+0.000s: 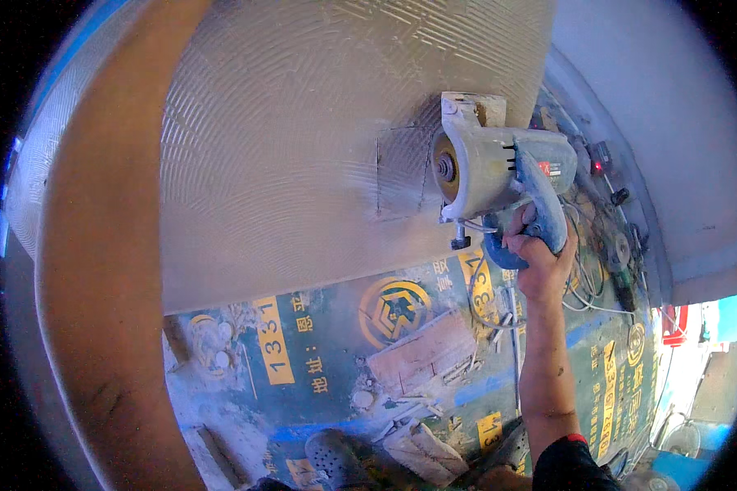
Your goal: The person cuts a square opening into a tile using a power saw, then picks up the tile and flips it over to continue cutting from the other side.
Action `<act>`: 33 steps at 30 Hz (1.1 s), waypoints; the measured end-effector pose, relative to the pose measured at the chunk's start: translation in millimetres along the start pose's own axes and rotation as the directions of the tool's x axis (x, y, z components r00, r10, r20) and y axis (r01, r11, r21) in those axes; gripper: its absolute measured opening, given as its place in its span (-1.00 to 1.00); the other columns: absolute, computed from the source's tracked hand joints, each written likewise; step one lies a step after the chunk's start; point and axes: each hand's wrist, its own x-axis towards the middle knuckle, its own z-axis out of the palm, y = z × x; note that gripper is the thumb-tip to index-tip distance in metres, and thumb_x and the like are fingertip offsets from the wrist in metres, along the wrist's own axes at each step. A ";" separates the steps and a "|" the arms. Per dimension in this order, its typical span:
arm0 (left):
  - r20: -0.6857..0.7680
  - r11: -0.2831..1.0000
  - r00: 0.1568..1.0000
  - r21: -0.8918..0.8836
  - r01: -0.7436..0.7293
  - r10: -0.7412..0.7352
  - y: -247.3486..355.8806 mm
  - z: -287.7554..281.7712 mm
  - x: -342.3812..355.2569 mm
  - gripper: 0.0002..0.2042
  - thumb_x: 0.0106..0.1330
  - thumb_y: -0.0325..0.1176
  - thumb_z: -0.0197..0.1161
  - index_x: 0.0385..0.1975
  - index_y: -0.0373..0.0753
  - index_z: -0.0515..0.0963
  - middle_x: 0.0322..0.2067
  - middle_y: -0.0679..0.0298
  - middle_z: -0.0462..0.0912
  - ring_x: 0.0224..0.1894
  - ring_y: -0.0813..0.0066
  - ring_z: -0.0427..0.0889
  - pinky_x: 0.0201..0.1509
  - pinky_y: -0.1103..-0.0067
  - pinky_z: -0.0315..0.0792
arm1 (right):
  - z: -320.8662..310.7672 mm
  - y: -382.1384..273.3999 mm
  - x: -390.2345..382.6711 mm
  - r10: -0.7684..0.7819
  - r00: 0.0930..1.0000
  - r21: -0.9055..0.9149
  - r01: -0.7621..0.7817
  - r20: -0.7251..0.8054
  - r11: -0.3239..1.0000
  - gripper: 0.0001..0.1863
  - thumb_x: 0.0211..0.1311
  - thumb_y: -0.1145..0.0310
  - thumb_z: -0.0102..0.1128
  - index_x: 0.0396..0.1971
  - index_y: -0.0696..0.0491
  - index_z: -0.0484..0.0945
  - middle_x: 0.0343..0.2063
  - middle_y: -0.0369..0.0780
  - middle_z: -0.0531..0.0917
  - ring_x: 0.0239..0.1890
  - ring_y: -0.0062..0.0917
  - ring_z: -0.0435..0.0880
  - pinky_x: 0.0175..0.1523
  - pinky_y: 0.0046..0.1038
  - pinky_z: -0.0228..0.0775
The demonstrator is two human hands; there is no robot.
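My right hand (540, 258) is wrapped round the rear handle of a handheld tile saw (491, 168), blue and grey and coated in pale dust. Its round blade and arbor face left. The saw's base plate lies against a large tile (262, 164) whose surface carries curved ridges. Dark lines on that tile mark out a small box shape (401, 172), and the saw sits at its right side. A bare left arm (106, 245) runs up close to the camera, over the tile's left part; the left hand is outside the picture.
Green printed floor sheeting (327, 303) is strewn with dust, tile offcuts (424, 352) and slivers. Cords (577, 286) and another power tool (619, 260) lie by the wall at right. A grey clog (335, 458) shows at the bottom. A pale wall (655, 123) rises at right.
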 end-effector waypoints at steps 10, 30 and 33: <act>0.016 0.969 0.981 -0.155 0.192 -0.192 12.5 -11.1 -17.8 -0.42 0.35 0.14 -0.02 0.28 -0.04 0.36 0.35 -0.02 0.18 0.39 0.00 0.13 0.46 0.25 -0.02 | 5.5 2.4 4.4 -0.034 0.999 -0.041 0.034 0.009 0.999 -0.73 -0.26 0.54 0.18 -0.40 0.17 0.51 -0.51 -0.23 0.58 -0.47 -0.58 0.52 -0.33 -0.56 0.34; -0.099 0.994 0.995 0.109 0.013 -0.002 7.5 -11.1 -20.2 -0.24 0.21 0.29 0.05 0.15 -0.32 0.43 0.18 -0.06 0.44 0.19 -0.02 0.44 0.29 0.25 0.26 | 13.0 41.0 1.6 -0.175 0.981 -0.046 0.172 -0.082 0.984 -0.75 -0.21 0.57 0.13 -0.39 0.20 0.45 -0.54 -0.20 0.54 -0.54 -0.53 0.49 -0.34 -0.49 0.40; -0.069 0.999 0.997 0.052 -0.011 0.014 4.7 -11.6 -17.3 -0.21 0.21 0.29 0.03 0.17 -0.35 0.41 0.21 -0.06 0.40 0.22 -0.03 0.41 0.31 0.24 0.24 | 11.5 43.2 2.5 -0.180 0.983 -0.008 0.180 -0.036 0.984 -0.75 -0.20 0.57 0.15 -0.38 0.19 0.46 -0.51 -0.22 0.55 -0.50 -0.55 0.51 -0.32 -0.51 0.41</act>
